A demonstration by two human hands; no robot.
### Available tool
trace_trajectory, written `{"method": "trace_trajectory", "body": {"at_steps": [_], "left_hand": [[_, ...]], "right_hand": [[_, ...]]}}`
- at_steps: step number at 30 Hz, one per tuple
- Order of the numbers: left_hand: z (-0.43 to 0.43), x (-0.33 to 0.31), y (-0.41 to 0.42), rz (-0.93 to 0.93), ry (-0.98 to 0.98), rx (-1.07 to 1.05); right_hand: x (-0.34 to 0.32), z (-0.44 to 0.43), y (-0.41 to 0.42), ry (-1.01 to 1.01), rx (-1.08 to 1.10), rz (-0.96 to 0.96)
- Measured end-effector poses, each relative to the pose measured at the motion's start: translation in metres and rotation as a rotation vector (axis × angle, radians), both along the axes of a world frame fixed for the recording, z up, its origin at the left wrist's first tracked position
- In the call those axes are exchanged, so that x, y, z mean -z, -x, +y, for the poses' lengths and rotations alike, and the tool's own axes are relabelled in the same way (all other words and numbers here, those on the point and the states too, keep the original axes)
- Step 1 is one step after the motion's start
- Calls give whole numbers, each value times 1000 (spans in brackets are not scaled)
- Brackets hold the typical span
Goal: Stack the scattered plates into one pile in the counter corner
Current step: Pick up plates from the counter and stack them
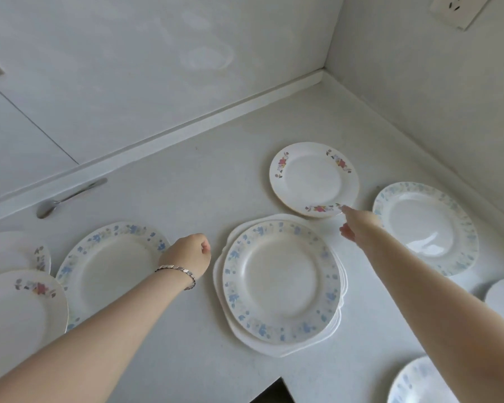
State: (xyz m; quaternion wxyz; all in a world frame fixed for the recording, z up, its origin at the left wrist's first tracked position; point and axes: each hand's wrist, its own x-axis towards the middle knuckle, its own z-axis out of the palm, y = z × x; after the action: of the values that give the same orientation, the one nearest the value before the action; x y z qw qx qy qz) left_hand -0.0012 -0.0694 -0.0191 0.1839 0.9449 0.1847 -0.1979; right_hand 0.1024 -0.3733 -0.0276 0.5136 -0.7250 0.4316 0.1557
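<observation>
White surface [186,175] running back to a corner [322,75] where two pale walls meet, with a wall socket [460,10] up top right. Plates are all over the place, none of them in the corner yet. Roughly in the middle sits a short stack [280,280]: a blue-flowered plate on top of at least one plain white wavy-edged one. Just behind it, apart from the stack, is a small red-flower plate [312,178], the one nearest the corner. A blue plate on the right [425,228] lies near the right wall, and a blue plate on the left [111,271] lies flat left of the stack. Two more red-flower plates [18,309] overlap at the left edge, and bits of two others peek in at the bottom right.

The person's right hand [358,225] is stretched out with a fingertip on the near rim of the small red-flower plate; its grip is open, fingers extended, thumb hanging apart below, nothing held. The left hand [186,254], bracelet [176,271] on the wrist, is over the right edge of the left blue plate, grip closed into a fist with nothing visible in it. A spoon [70,197] lies by the back ledge on the left.
</observation>
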Motion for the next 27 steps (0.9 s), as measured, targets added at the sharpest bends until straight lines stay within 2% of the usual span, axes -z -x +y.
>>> {"method": "trace_trajectory", "body": {"at_steps": [3, 5, 8, 12, 15, 22, 27], "left_hand": [[3, 2, -8, 1, -26, -15], [5, 3, -10, 6, -32, -25], [9, 4, -8, 23, -37, -14], [16, 4, -1, 22, -9, -15], [21, 2, 10, 3, 16, -41], [26, -1, 48, -21, 81, -55], [31, 3, 79, -1, 53, -9]], "right_hand": [[12, 11, -27, -364, 214, 59], [17, 17, -32, -466, 277, 51], [21, 19, -30, -484, 316, -16], [-3, 17, -27, -480, 404, -244], [-32, 10, -9, -438, 326, -343], [-49, -16, 117, -486, 113, -299], [-28, -5, 187, -577, 120, -212]]}}
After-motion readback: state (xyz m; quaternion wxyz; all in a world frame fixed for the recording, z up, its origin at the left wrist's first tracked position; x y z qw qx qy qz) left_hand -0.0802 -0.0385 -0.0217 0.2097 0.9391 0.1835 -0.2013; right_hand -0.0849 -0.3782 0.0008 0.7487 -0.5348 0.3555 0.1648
